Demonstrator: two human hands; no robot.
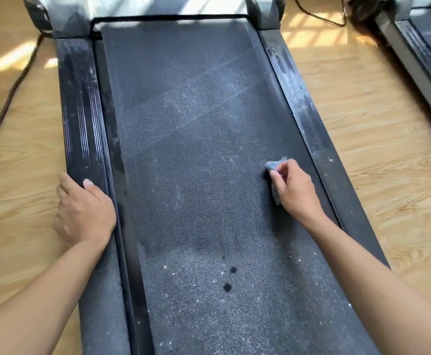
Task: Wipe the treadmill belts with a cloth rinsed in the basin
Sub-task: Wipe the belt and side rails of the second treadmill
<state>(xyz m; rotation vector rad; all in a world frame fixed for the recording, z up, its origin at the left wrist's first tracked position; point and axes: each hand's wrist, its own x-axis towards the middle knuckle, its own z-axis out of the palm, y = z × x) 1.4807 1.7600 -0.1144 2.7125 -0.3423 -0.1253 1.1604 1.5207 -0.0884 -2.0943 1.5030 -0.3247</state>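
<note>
Belt (196,149) dusty grey, two dark drips (233,269); right hand (295,190) tight around blue-grey cloth (273,165), left hand (83,213) around side rail (81,111)

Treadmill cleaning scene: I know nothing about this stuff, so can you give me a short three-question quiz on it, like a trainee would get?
1. True or false: the right hand holds the cloth against the belt.
2. What does the left hand grip? A) cloth B) side rail C) belt
3. Fill in: the cloth sits near the belt's ____ edge.
Key: 1 true; 2 B; 3 right.
</note>
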